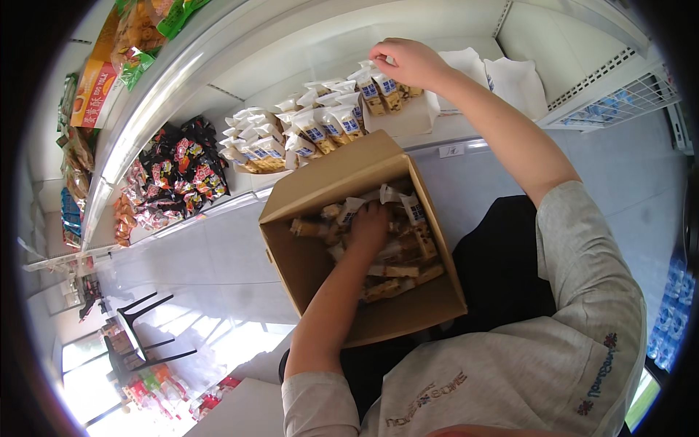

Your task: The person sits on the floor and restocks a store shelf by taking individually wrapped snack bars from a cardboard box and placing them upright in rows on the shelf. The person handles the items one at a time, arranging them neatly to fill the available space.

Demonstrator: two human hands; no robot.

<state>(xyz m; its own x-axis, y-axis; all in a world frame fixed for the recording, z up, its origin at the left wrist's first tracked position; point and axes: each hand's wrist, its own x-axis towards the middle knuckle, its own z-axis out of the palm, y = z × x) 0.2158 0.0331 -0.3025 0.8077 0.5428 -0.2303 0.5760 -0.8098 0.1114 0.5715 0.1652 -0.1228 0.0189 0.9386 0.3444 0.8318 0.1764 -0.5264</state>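
Observation:
An open cardboard box (327,180) sits in front of me, tilted in the view and partly filled with clear-and-white packets of snack bars (398,270). My left hand (371,221) reaches down into it among the packets; its fingertips are partly hidden, so a grip cannot be told. Over the shelf, my right hand (401,60) is curled at the white tops of upright snack packets (377,95). Whether its fingers pinch one is unclear. These packets stand in a white open carton (407,121), with further rows of the same packets (319,123) to the left.
The white shelf (464,128) also holds black-and-red snack packets (188,164) at left and white paper-lined cartons (513,82) at right. An upper shelf edge (158,104) curves overhead at left. A wire basket (622,106), a chair (139,333) and water bottles (674,311) are farther off.

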